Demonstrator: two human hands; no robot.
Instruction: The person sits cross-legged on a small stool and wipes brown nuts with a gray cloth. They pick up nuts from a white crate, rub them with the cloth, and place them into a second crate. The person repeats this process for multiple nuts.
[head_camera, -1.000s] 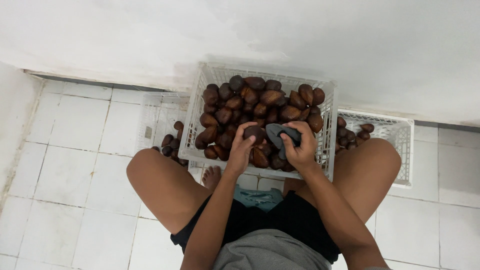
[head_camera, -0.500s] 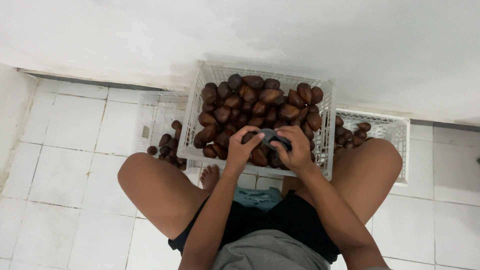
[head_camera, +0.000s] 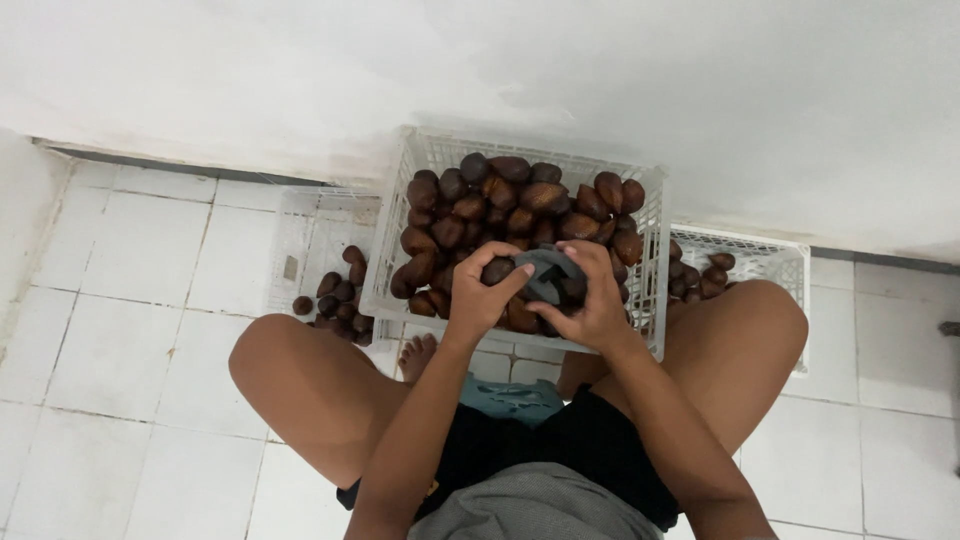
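A seated person's left hand (head_camera: 478, 297) closed around one brown scaly fruit (head_camera: 497, 270) while the right hand (head_camera: 590, 300) gripped a dark grey cloth (head_camera: 548, 272), both over a full white crate (head_camera: 425, 160) of fruit

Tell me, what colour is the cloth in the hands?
The cloth is dark grey, seen best in the head view.

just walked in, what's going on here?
A person sits on a white tiled floor with a white plastic crate full of brown scaly fruit between the knees. The left hand holds one fruit; the right hand presses a dark grey cloth against it. Two lower crates to either side hold a few more fruit.
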